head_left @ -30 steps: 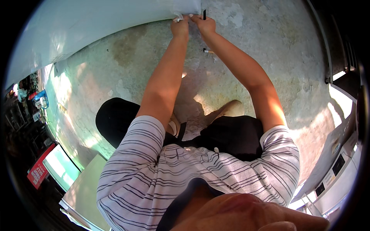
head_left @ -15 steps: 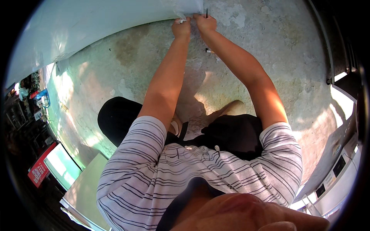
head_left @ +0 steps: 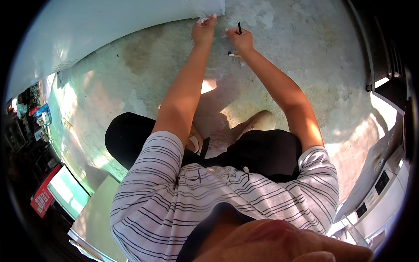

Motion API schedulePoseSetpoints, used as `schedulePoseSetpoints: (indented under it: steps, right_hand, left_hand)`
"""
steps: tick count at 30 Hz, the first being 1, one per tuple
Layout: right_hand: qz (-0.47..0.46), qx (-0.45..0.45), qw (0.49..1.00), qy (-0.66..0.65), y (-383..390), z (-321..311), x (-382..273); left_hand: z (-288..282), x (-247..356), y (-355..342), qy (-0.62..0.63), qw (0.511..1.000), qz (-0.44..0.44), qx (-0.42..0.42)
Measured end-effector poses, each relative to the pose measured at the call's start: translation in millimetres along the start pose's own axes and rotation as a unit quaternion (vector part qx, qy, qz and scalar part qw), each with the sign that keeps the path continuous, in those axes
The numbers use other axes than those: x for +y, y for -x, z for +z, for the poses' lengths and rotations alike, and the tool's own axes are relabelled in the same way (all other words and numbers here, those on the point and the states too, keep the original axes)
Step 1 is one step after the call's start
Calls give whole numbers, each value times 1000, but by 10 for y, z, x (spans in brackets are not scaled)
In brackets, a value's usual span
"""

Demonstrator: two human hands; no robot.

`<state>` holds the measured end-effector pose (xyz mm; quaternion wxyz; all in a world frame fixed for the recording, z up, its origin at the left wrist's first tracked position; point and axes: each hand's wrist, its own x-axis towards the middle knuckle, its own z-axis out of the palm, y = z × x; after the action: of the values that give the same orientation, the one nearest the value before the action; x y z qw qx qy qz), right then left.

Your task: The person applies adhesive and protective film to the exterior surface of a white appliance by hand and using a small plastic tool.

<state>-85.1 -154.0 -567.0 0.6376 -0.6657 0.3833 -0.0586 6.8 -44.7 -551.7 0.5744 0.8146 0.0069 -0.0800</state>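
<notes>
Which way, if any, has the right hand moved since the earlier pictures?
Yes: the right hand has moved away from the white panel, rightward and downward in the view.

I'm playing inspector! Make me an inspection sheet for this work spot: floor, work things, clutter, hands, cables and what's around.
Surface: rough grey floor, stained, with sunlit patches.
Job's things: large pale panel with its edge near the left hand; white crumpled piece; thin black stick.
Clutter: small tan-handled item with a dark end on the floor, kind unclear.
Hands: left holds the white crumpled piece; right hand holds the black stick, apart from the panel.
Cables: nothing seen that is clearly one.
Surroundings: red sign and mixed goods at left; white machine at right.
</notes>
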Motion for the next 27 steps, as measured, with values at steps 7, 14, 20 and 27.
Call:
schedulePoseSetpoints:
  steps: [7, 14, 20, 27]
  right_hand:
    - [-71, -42, 997, -8, -209, 21, -335]
    - [-75, -3, 997, -12, -265, 163, -387]
    - [-26, 44, 998, -47, -224, 190, -507]
    - [6, 104, 991, -84, -293, 362, -473]
  left_hand:
    - [105, 65, -138, -65, 995, 73, 37]
    - [37, -49, -137, -125, 981, 140, 48]
    - [63, 98, -44, -50, 992, 81, 77]
    - [134, 23, -77, 63, 992, 55, 98]
